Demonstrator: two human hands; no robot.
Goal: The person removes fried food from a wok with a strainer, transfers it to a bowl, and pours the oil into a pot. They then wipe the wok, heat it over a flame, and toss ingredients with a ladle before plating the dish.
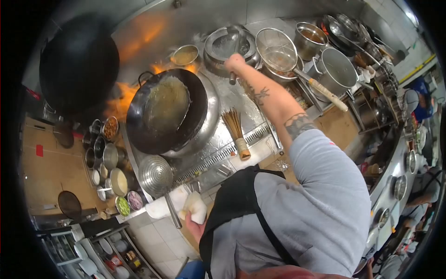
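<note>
My right hand (235, 64) reaches out over the stove, closed round the dark handle of a ladle (232, 78). The ladle's head end is over the round metal water pot (211, 65) at the back; its bowl is hard to make out. Low in view, beside my apron, my left hand (195, 226) grips a folded white cloth (195, 208). Left of centre, a black wok (197, 100) sits tilted on the burner with shiny yellowish liquid in it. Flames rise behind and beside it.
A bamboo brush (236, 132) lies on the stove top. The perforated skimmer (156, 175) rests at the front edge. A wire strainer (277, 49) lies over a pot, near a tall pot (337, 69). Several ingredient containers (111, 156) stand left. Another person (423, 197) is at far right.
</note>
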